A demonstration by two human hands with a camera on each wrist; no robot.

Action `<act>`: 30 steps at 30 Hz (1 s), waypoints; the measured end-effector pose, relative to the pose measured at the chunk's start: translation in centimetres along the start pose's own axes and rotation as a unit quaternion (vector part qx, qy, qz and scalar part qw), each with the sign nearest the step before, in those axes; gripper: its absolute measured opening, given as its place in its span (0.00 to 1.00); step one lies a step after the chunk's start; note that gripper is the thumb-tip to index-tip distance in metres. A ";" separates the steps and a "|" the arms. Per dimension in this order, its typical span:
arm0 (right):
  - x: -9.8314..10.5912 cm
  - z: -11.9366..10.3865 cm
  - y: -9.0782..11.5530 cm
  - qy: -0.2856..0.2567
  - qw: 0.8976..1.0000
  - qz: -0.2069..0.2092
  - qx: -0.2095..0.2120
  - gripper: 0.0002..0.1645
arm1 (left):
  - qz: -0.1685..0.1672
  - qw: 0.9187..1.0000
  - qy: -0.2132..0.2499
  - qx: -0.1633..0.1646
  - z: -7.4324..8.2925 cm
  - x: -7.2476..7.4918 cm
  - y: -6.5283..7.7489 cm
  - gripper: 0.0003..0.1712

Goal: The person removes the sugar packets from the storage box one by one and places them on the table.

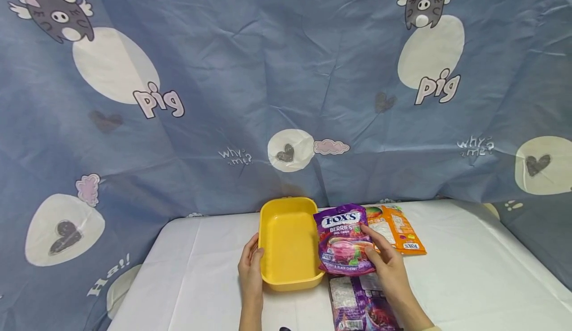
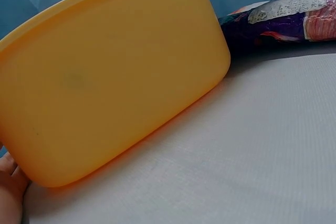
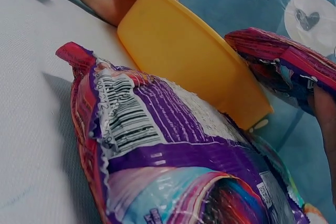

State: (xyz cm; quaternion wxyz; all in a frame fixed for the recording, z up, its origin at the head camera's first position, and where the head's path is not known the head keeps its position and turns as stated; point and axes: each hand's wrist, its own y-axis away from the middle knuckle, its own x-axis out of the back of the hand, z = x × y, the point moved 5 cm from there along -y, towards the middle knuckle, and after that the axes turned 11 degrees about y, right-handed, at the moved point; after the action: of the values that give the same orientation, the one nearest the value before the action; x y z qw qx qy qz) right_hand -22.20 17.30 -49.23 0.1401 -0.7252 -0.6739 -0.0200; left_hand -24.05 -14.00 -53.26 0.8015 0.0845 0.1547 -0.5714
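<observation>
A yellow plastic tub [image 1: 289, 241] stands on the white table, its inside bare. My left hand [image 1: 251, 266] grips its left side, thumb near the rim and fingers along the outer wall. In my right hand [image 1: 389, 261] is a purple candy bag [image 1: 341, 251] printed "FOX'S BERRIES", pinched at its right edge. The bag is raised and overlaps the tub's right rim in the head view. Its underside [image 3: 283, 59] shows beside the tub [image 3: 184, 51] in the right wrist view. The left wrist view is mostly filled by the tub's outer wall [image 2: 115, 77].
A second purple candy bag [image 3: 163, 150] lies barcode side up on the table, below my right hand. Behind that hand lies an orange Fox's bag [image 1: 408, 231]. A small dark object [image 1: 284, 329] shows at the bottom edge. Blue printed cloth [image 1: 380, 172] hangs behind the table.
</observation>
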 end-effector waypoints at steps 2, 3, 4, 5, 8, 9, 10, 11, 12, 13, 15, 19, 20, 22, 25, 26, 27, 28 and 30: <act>0.2 0.2 0.0 0.001 1.000 -0.001 -0.013 0.27 | -0.002 1.000 0.002 0.002 0.0 0.0 0.0 0.22; 0.3 0.2 0.1 0.000 1.000 -0.002 -0.020 0.27 | -0.002 1.000 0.003 0.004 0.0 0.0 0.0 0.22; 0.5 0.3 0.1 0.000 1.000 -0.003 -0.026 0.27 | -0.001 1.000 0.003 0.004 0.0 0.0 0.0 0.22; 0.6 0.3 0.1 0.000 0.999 -0.004 -0.032 0.27 | 0.000 1.000 0.003 0.005 -0.1 0.0 0.0 0.22; 1.1 0.4 0.2 -0.001 0.999 -0.001 -0.032 0.27 | 0.003 1.000 0.002 0.006 -0.1 0.0 -0.1 0.22; 1.2 0.4 0.2 -0.002 1.000 0.000 -0.029 0.27 | 0.004 1.000 0.000 0.005 -0.1 0.1 -0.1 0.22; 1.4 0.4 0.3 -0.003 1.000 0.002 -0.024 0.27 | 0.005 1.000 -0.002 0.005 -0.1 0.1 -0.2 0.22; 1.5 0.5 0.3 -0.004 1.000 0.004 -0.020 0.28 | 0.005 1.000 -0.005 0.004 -0.2 0.1 -0.2 0.22; 1.7 0.5 0.4 -0.004 1.000 0.006 -0.017 0.28 | 0.005 1.000 -0.007 0.003 -0.1 0.1 -0.2 0.22; 1.8 0.6 0.5 -0.003 1.000 0.007 -0.015 0.27 | 0.004 1.000 -0.010 0.000 -0.1 0.1 -0.3 0.22; 2.0 0.7 0.6 0.002 1.000 0.008 -0.015 0.28 | 0.004 1.000 -0.014 -0.003 -0.1 0.2 -0.3 0.22; 2.4 0.9 0.9 0.023 0.999 0.011 -0.029 0.27 | 0.004 1.000 -0.015 -0.005 -0.1 0.1 -0.3 0.22; 2.5 0.9 0.9 0.028 0.999 0.011 -0.034 0.27 | 0.004 1.000 -0.014 -0.002 -0.1 0.1 -0.3 0.22; 2.7 1.0 1.0 0.032 0.999 0.011 -0.039 0.27 | 0.005 1.000 -0.011 0.004 -0.2 0.1 -0.3 0.22; 2.9 1.1 1.0 0.029 0.999 0.011 -0.037 0.27 | 0.005 1.000 -0.006 0.006 -0.3 0.1 -0.3 0.22; 3.0 1.1 1.1 0.029 0.999 0.010 -0.036 0.27 | 0.006 1.000 -0.006 0.008 -0.3 0.1 -0.3 0.22; 3.1 1.2 1.1 0.027 0.999 0.010 -0.035 0.27 | 0.006 1.000 -0.006 0.008 -0.3 0.2 -0.3 0.22; 3.3 1.2 1.1 0.024 0.999 0.010 -0.034 0.27 | 0.006 1.000 -0.006 0.008 -0.3 0.2 -0.3 0.22; 3.6 1.5 1.2 0.024 0.999 0.011 -0.036 0.27 | 0.005 1.000 -0.006 0.008 -0.2 0.2 -0.3 0.22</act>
State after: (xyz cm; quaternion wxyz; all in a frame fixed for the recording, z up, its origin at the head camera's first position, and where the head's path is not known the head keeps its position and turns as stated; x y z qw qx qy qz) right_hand -20.91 21.04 -50.08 0.1302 -0.7361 -0.6615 -0.0604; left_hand -24.29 -14.17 -53.54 0.8049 0.0878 0.1448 -0.5688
